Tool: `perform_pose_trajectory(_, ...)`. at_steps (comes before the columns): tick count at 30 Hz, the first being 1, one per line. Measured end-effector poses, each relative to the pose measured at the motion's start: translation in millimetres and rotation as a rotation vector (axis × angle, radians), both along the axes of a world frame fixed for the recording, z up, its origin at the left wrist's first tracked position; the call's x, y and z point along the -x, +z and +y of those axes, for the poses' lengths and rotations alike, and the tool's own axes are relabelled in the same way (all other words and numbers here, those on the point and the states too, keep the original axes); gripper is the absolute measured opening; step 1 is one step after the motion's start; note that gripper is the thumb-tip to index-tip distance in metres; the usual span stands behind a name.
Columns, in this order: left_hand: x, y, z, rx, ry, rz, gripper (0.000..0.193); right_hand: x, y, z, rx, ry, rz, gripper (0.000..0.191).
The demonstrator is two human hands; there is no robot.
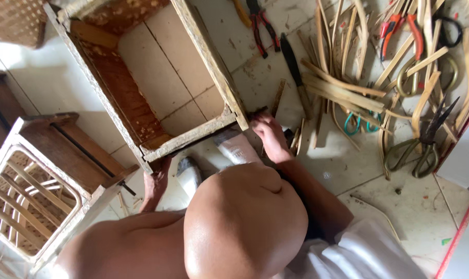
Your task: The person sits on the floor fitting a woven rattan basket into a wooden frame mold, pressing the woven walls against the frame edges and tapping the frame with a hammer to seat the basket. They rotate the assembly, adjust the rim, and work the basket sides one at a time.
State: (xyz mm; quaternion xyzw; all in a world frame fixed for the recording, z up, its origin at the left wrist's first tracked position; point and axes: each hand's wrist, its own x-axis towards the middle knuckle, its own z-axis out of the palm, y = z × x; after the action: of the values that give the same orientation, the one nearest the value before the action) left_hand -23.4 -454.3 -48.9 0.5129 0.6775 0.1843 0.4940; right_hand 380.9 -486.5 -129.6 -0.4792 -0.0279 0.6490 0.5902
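A rectangular wooden frame [213,67], open in the middle and covered with woven patterned material, lies on the tiled floor in front of me. My left hand [157,178] grips its near left corner from below. My right hand [269,135] is closed at its near right corner, with a dark thin thing between the fingers that I cannot make out. My bare knees [244,217] fill the foreground and hide the floor beneath them. A grey-white slipper [234,147] lies between my hands.
Bamboo strips [343,88] lie scattered at the upper right with red-handled pliers [260,23], a dark knife [295,72], large scissors [425,139] and teal-handled scissors [361,121]. A white woven stool frame [33,196] stands at left. A woven basket [14,20] sits top left.
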Motion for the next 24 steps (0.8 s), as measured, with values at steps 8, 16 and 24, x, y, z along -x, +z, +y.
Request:
perform_pose_trajectory(8, -7.2, 1.8, -0.2, 0.000, 0.013, -0.007, 0.047, -0.9, 17.0, 0.2, 0.053, 0.057, -0.097, 0.022)
perform_pose_trajectory(16, -14.2, -2.7, -11.5, -0.014, 0.066, -0.038, 0.034, -15.9, 7.1, -3.8, 0.036, 0.072, -0.062, 0.017)
perform_pose_trajectory(24, -27.2, -27.5, -19.5, -0.062, 0.064, -0.106, 0.028, -47.9, -32.6, -1.7, -0.038, 0.074, 0.053, 0.019)
